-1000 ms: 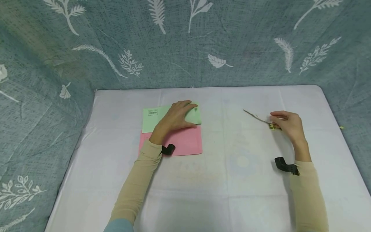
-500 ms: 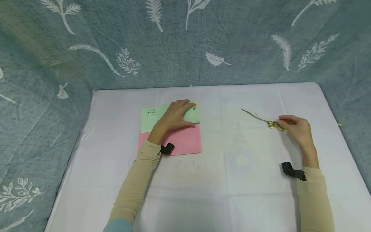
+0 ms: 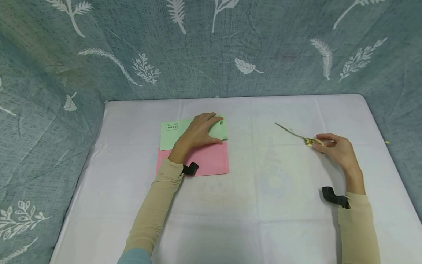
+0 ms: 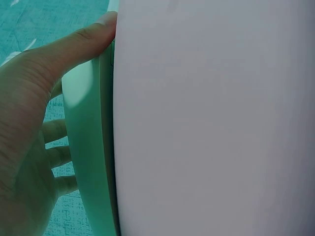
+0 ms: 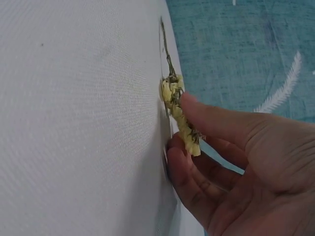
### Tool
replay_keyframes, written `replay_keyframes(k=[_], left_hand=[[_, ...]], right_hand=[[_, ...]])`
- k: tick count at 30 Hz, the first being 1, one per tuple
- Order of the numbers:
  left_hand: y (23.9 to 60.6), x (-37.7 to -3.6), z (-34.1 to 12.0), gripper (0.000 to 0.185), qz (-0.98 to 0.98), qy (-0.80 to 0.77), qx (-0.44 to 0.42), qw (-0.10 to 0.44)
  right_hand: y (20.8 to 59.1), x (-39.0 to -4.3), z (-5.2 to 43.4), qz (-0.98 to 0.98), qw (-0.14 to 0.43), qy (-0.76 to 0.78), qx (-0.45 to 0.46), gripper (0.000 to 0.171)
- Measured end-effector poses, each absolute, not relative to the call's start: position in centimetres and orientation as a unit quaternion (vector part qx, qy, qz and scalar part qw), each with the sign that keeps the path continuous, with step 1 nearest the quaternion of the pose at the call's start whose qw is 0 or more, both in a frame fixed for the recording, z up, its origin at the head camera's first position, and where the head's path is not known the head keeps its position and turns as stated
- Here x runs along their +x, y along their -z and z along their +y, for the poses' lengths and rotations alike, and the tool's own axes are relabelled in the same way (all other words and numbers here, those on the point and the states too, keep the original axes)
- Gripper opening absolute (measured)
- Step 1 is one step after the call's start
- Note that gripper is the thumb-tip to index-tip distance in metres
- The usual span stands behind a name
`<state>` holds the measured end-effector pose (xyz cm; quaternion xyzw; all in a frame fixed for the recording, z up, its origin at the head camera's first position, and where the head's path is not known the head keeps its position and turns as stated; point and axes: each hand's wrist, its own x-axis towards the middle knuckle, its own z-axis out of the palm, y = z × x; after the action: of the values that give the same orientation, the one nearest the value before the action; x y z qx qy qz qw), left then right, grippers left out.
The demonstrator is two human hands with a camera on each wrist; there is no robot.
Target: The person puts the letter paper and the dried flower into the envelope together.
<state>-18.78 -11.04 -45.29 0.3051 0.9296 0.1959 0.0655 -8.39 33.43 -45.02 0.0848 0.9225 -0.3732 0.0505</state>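
A green envelope (image 3: 169, 137) with a small printed box at one corner lies over a pink envelope (image 3: 214, 161) on the white table. My left hand (image 3: 199, 132) holds the green one across its width, thumb at the near edge and fingers at the far edge. In the left wrist view the green paper (image 4: 86, 137) bows up and hides the fingertips. To the right, my right hand (image 3: 336, 148) pinches a dried yellow flower (image 5: 172, 96) by its head, between thumb and fingers. Its thin brown stem (image 3: 288, 131) points left toward the back of the table.
A white cloth (image 3: 230, 209) covers the table. Blue-green curtains (image 3: 197, 66) with white leaf prints hang behind it and at the sides. Black wrist-camera mounts (image 3: 333, 197) stick out from both wrists.
My right hand has shifted right and slightly nearer, from the stem side of the flower onto its head. The left hand stays on the green envelope.
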Motion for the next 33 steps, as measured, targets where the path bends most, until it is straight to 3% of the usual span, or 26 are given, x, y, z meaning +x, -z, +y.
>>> replay_keyframes(k=[22,33], left_hand=[[45.2,-19.1,-10.7,0.083,0.931,-0.195,0.301,0.068],[45.1,-19.1,-10.8,0.083,0.932,-0.194,0.300,0.068]], right_hand=[[45.0,-9.8,32.5,0.901,0.010,0.430,0.065,0.047],[45.4,-11.7,30.0,0.873,0.033,0.480,0.074,0.047]])
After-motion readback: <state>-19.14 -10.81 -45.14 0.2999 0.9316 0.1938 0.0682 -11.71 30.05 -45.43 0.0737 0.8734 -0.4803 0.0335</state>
